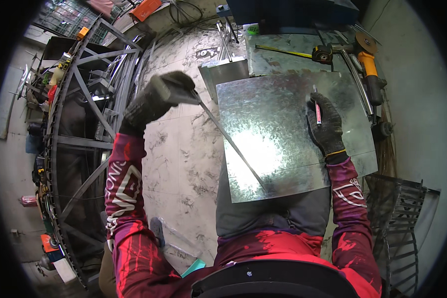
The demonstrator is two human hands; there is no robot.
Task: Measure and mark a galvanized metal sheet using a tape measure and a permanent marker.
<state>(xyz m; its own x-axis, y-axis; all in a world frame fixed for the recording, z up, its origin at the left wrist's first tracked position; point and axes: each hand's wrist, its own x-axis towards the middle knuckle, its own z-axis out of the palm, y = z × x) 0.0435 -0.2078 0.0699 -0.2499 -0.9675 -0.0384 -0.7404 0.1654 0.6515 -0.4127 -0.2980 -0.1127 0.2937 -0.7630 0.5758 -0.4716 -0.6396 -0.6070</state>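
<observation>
My left hand (156,97), in a dark work glove, is closed around the thick end of a metal square (233,145). Its long thin blade slants over the left part of a shiny sheet of metal (283,104); whether it touches the surface I cannot tell. The sheet lies in front of me, its near edge over my thighs. On its right side rests my gloved right hand (327,126), with a slim red-and-white marker pen (318,113) held between thumb and fingers, its tip toward the far side.
Beyond the sheet lie a partly drawn-out tape measure (323,53) and an angle grinder (368,64). A bent metal piece (225,74) stands beside the sheet's far left corner. A steel frame rack (84,141) runs along the left. A slatted metal frame (405,218) leans at the right.
</observation>
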